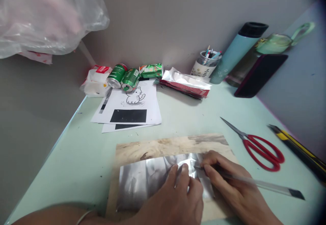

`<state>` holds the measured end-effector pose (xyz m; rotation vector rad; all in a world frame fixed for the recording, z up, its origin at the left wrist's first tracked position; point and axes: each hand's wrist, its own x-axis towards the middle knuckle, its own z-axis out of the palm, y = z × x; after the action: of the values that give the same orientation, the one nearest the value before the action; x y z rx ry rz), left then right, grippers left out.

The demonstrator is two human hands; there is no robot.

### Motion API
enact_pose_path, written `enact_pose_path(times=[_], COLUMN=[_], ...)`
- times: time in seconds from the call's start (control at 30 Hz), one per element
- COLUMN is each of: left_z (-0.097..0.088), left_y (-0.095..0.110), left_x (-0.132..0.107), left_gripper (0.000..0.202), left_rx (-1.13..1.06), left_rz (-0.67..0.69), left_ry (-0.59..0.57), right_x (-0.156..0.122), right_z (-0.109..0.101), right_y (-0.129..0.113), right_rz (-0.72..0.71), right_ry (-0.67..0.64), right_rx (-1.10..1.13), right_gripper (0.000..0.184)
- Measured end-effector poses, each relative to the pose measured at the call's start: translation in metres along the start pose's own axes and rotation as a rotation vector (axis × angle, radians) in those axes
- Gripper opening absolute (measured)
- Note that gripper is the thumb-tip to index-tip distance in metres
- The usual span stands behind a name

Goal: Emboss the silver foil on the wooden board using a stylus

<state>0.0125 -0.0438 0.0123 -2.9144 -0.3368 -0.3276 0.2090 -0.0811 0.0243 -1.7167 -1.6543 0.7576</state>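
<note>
A silvery, creased metal sheet [136,180] lies on a wooden board [152,149] at the front of the table. My left hand [175,199] rests on the sheet, fingers stretched and pressing on its surface. A clear-barrelled pen [272,185] with a dark end cap is gripped in my right hand [229,180]. Its tip meets or nearly meets the sheet's right part, just beside my left fingertips. Slight blur keeps me from making out any marks on the metal.
Red-handled scissors [263,150] and a yellow-black box cutter [297,146] lie right of the board. Farther back are a cat drawing [150,113], green cans [131,79], red-silver cut metal pieces [185,84], a pen jar [203,67], a blue bottle [234,55] and a phone [261,77].
</note>
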Motion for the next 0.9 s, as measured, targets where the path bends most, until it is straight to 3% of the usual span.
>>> enact_pose_path(times=[0.5,0.9], left_z=[0.0000,-0.0007], left_y=[-0.0002,-0.0005], left_x=[0.0002,-0.0012], left_gripper=[0.021,0.029], left_rx=[0.015,0.006], left_rz=[-0.009,0.020], left_ry=[0.039,-0.027], right_x=[-0.0039,-0.0013], right_z=[0.0037,-0.0037], right_y=[0.0049,-0.0006], right_rz=[0.059,0.043], right_ry=[-0.090,0.043], right_rx=[0.041,0.106], right_gripper=[0.027,0.028])
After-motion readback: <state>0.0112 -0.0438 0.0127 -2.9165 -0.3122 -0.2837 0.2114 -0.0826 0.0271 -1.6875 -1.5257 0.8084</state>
